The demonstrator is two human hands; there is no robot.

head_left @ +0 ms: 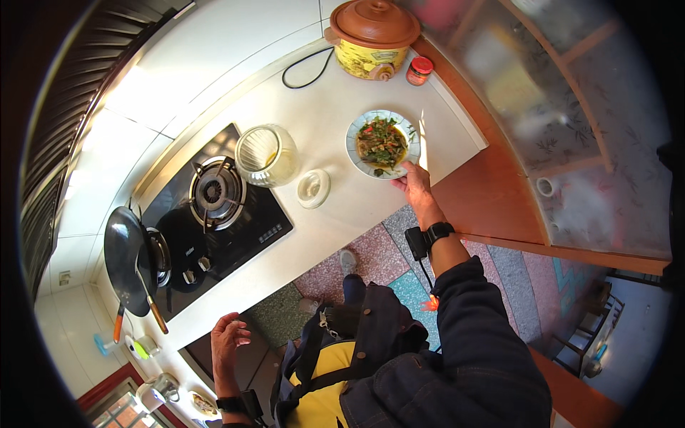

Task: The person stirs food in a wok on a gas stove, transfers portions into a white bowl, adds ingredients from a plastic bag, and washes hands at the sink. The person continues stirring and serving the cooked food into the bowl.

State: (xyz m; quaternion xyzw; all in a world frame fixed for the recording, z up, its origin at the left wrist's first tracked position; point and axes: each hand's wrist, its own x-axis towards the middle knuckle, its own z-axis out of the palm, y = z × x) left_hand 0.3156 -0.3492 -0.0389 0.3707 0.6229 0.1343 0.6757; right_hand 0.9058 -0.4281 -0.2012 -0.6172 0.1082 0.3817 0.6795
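Note:
A round plate (353, 152) with a pale blue rim holds cooked greens with red bits (383, 143), on the white counter at the right. My right hand (416, 187) grips its near rim, thumb on top and fingers beneath. I cannot tell whether the plate rests on the counter or is slightly lifted. My left hand (230, 341) hangs in front of the counter's near edge, loosely curled, with nothing seen in it. Left of the plate stand a ribbed glass jar (265, 157) and a round glass lid (313, 188).
A black gas stove (246, 232) lies left of the jar, with a wok (128, 260) and a spatula (145, 285) on its far-left burner. A clay-lidded yellow pot (367, 57) and a red-lidded jar (419, 70) stand at the back. A wood-framed glass partition (492, 164) borders the right side.

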